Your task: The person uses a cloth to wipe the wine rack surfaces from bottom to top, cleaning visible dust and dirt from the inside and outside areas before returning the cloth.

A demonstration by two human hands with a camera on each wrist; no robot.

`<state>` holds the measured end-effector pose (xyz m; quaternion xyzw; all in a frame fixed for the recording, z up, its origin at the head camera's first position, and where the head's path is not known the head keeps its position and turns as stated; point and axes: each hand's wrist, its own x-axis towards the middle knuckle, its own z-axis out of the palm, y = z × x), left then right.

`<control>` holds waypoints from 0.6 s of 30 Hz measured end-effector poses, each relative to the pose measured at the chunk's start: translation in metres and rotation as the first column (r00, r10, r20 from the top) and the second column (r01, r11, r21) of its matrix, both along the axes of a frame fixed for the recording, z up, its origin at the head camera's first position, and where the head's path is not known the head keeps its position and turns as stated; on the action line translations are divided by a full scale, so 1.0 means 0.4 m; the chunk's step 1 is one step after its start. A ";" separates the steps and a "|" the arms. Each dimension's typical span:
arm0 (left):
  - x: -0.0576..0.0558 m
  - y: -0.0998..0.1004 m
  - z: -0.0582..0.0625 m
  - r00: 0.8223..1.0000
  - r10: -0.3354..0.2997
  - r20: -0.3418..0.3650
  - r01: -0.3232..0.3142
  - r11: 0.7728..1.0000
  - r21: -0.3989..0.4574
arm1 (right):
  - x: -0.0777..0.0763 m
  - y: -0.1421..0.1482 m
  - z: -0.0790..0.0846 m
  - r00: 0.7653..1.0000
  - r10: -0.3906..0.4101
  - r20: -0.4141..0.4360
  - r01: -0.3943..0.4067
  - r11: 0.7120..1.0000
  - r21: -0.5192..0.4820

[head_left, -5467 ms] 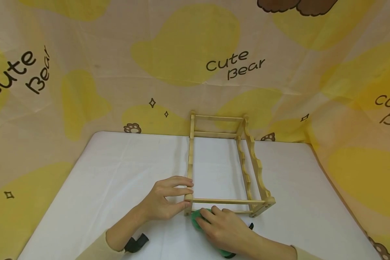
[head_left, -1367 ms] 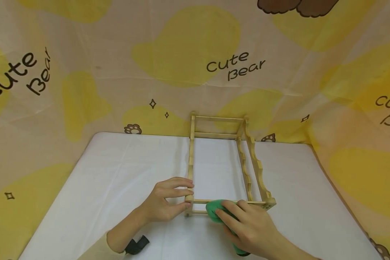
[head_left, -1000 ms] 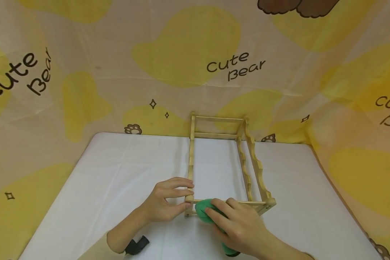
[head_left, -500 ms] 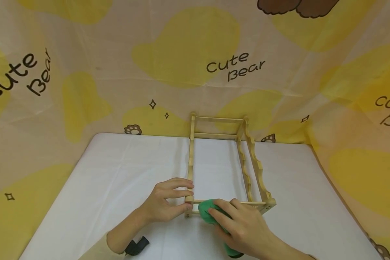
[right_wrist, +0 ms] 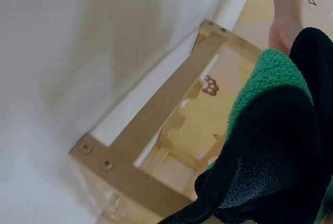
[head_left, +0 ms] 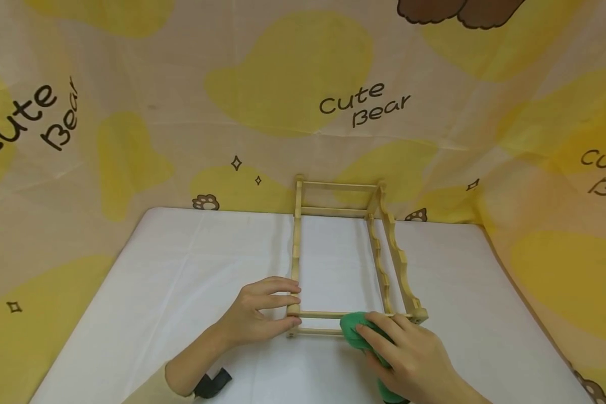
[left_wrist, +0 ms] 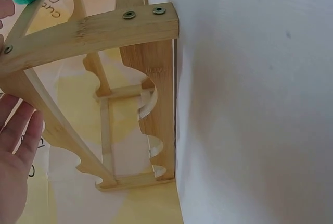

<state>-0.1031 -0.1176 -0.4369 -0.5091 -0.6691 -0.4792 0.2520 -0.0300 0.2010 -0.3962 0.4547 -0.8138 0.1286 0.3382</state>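
A light wooden rack point(head_left: 399, 252) with scalloped side rails stands on the white table. At its near left corner my left hand point(head_left: 255, 314) grips the frame, fingers on the side rail and thumb on the near side. My right hand point(head_left: 416, 353) holds a bunched cleaning cloth point(head_left: 353, 331), green and fleecy, against the front crossbar toward its right end. In the right wrist view the cloth point(right_wrist: 273, 73) also shows a black side and covers part of the rack point(right_wrist: 166, 101). Screw heads dot the rack's end piece point(left_wrist: 93, 34) in the left wrist view.
A yellow patterned fabric backdrop point(head_left: 288, 73) rises behind the white table point(head_left: 222, 252) and along both sides. The rack's far end stands close to the backdrop. A black device point(head_left: 214, 383) shows beside the left wrist.
My right hand has slid the cloth along the front crossbar, leftward around a second ago and now back to the right. Earlier it was lower, near the bottom bar. My left hand has stayed put.
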 end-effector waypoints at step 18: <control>0.025 0.009 0.024 0.993 0.115 -0.002 -0.115 0.992 -0.053 | 0.032 0.108 -0.002 0.991 -0.130 -0.021 0.130 0.991 -0.004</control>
